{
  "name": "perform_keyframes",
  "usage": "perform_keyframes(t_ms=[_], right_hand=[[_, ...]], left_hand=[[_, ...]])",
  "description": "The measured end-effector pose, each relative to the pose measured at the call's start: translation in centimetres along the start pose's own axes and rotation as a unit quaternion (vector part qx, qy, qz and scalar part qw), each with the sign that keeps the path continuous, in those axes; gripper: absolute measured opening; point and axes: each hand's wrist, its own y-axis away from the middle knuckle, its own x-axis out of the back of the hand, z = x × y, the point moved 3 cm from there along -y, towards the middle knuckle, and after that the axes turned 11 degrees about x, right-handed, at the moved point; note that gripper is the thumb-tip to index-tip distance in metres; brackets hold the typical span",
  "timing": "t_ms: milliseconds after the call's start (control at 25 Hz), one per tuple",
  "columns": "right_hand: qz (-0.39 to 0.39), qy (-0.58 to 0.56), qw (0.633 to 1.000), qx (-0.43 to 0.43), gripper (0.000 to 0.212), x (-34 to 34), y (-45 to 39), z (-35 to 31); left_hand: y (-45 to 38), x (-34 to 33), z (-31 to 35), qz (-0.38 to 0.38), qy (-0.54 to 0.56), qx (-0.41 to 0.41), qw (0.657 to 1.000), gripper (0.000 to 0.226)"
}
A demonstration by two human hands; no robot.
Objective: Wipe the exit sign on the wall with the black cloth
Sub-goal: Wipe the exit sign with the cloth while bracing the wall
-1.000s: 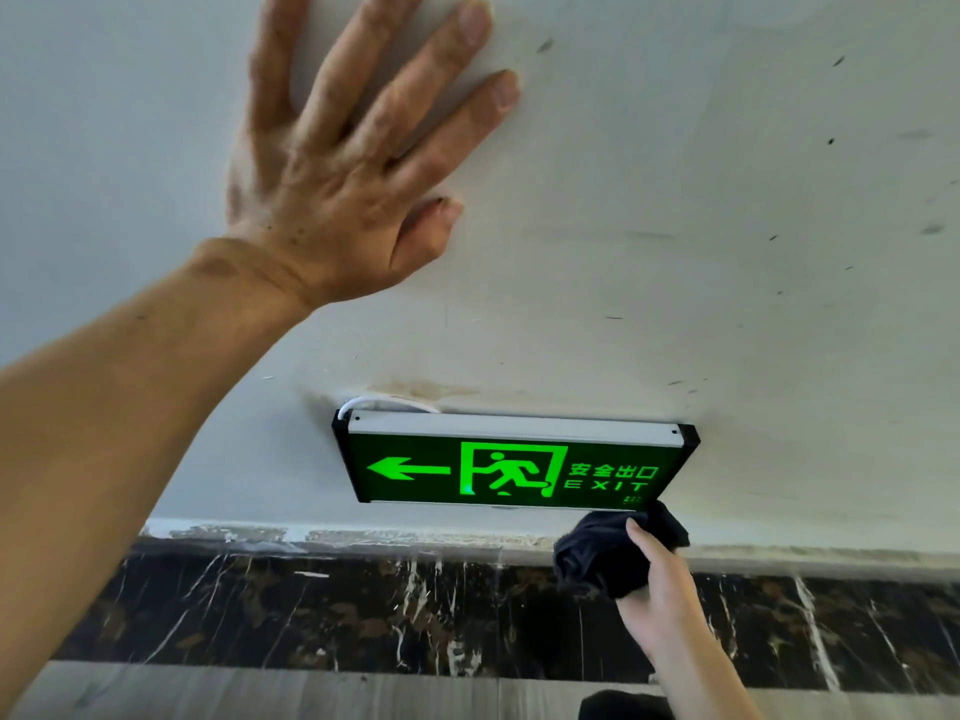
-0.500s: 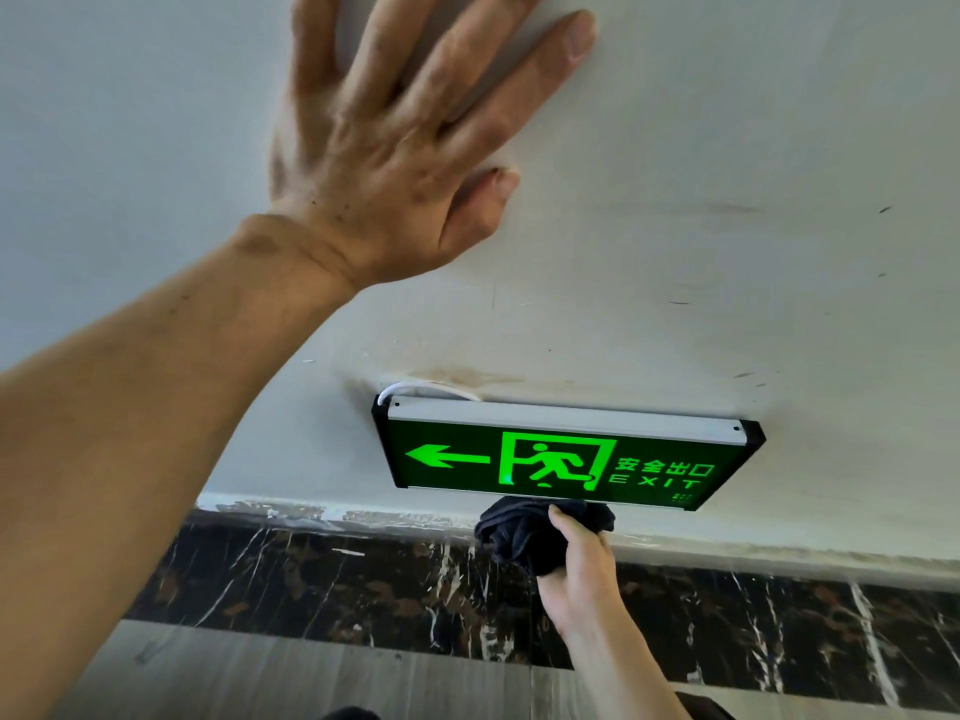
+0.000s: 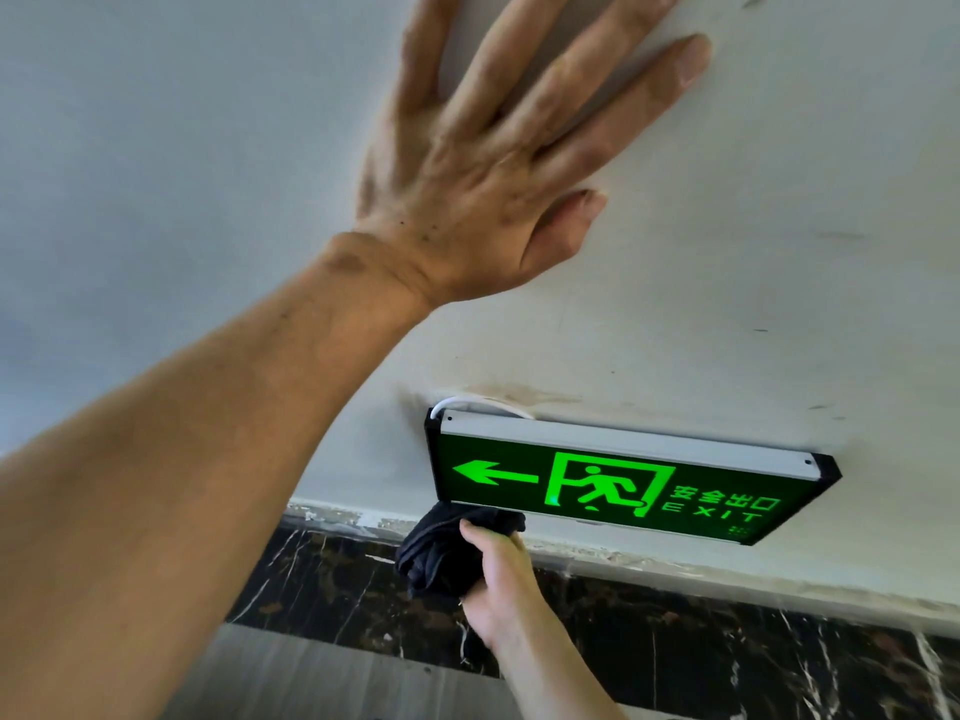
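A lit green exit sign (image 3: pixel 623 485) with a left arrow, a running figure and a silver top strip hangs low on the white wall (image 3: pixel 779 252). My right hand (image 3: pixel 498 579) grips a bunched black cloth (image 3: pixel 441 553) pressed against the sign's lower left edge. My left hand (image 3: pixel 493 168) lies flat on the wall above the sign, fingers spread, holding nothing.
A dark marble skirting (image 3: pixel 675 631) with white veins runs below the wall. Grey floor (image 3: pixel 311 678) lies beneath it. A white cable (image 3: pixel 467 402) loops out at the sign's top left corner.
My right hand has slid the black cloth leftward along the sign's bottom edge, from the right end to the left end. The left hand stays flat on the wall.
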Motion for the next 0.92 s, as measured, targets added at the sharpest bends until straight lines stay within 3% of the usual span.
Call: perform_keyframes(t_ms=[120,240,400,560,680,720,760,800,920], right_hand=[[-0.036,0.057,0.996,-0.054,0.036,-1.5,0.5,1.2],[-0.121,0.136,0.979,-0.094,0.034,-2.0,3.1,1.2],[-0.180,0.135,0.974,0.024,0.037,-0.9,7.3,-2.6],[-0.153,0.103,0.974,0.130,0.048,0.6,12.0,-9.1],[-0.123,0.119,0.963,0.210,0.037,1.5,14.5,-13.1],[-0.118,0.132,0.958,0.227,0.032,1.6,15.1,-13.9],[-0.115,0.144,0.953,0.240,0.030,1.9,15.6,-14.6],[-0.113,0.152,0.950,0.249,0.032,2.0,16.0,-15.0],[-0.130,0.175,0.939,0.265,0.035,2.4,16.7,-15.3]], left_hand=[[0.1,-0.3,0.1,0.012,0.005,-0.006,1.000,0.060],[-0.3,-0.6,0.0,0.017,0.021,-0.012,1.000,0.061],[0.0,0.1,0.1,-0.027,0.032,-0.016,0.999,0.069],[-0.4,2.5,-0.3,-0.129,0.100,0.000,0.987,0.070],[2.0,5.1,1.6,-0.196,0.178,0.041,0.963,0.070],[3.8,6.2,2.7,-0.228,0.226,0.102,0.941,0.068],[5.9,7.4,4.0,-0.273,0.289,0.191,0.898,0.064],[8.1,8.6,5.4,-0.331,0.358,0.296,0.822,0.059],[13.6,11.4,10.0,-0.423,0.530,0.538,0.500,0.052]])
